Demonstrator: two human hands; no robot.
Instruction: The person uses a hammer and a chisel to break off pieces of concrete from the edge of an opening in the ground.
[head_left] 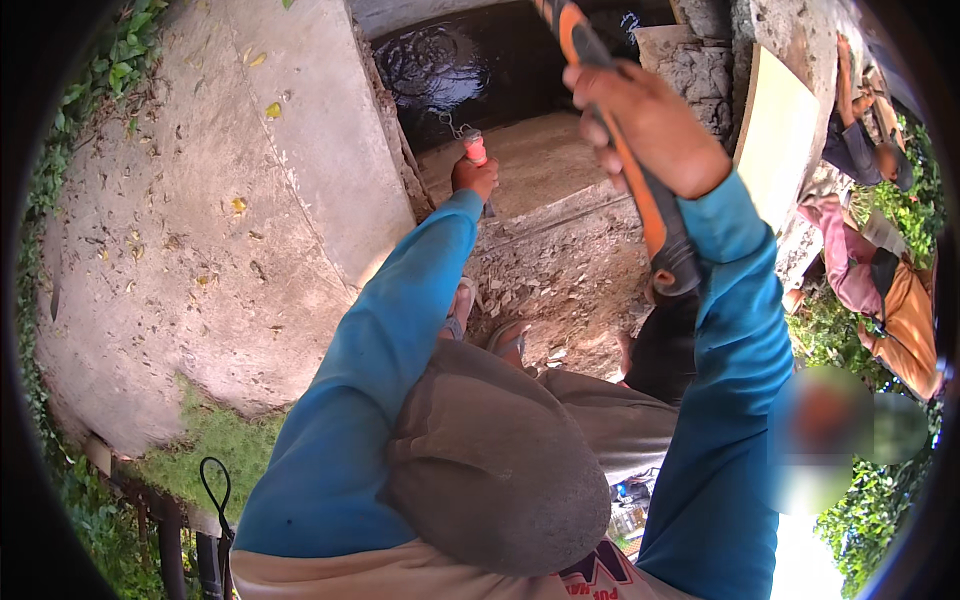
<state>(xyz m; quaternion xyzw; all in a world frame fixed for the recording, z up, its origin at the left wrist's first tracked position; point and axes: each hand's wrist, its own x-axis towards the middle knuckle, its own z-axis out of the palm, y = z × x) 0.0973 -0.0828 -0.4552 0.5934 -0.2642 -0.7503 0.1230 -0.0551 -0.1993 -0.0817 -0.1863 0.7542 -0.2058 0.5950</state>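
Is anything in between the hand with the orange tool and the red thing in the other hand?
Nothing that shows. Between the right hand, gripping the orange tool, and the red-ended tool in the left hand is open air; only the concrete ledge and dark water show behind that gap.

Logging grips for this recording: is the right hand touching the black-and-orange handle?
Touching. The head view shows it plainly: the right hand is closed around the black-and-orange handle, whose lower end sticks out below.

Orng/blk tool handle (648, 205), pinkish-red grip (475, 149) (sleeves (390, 300) blue).
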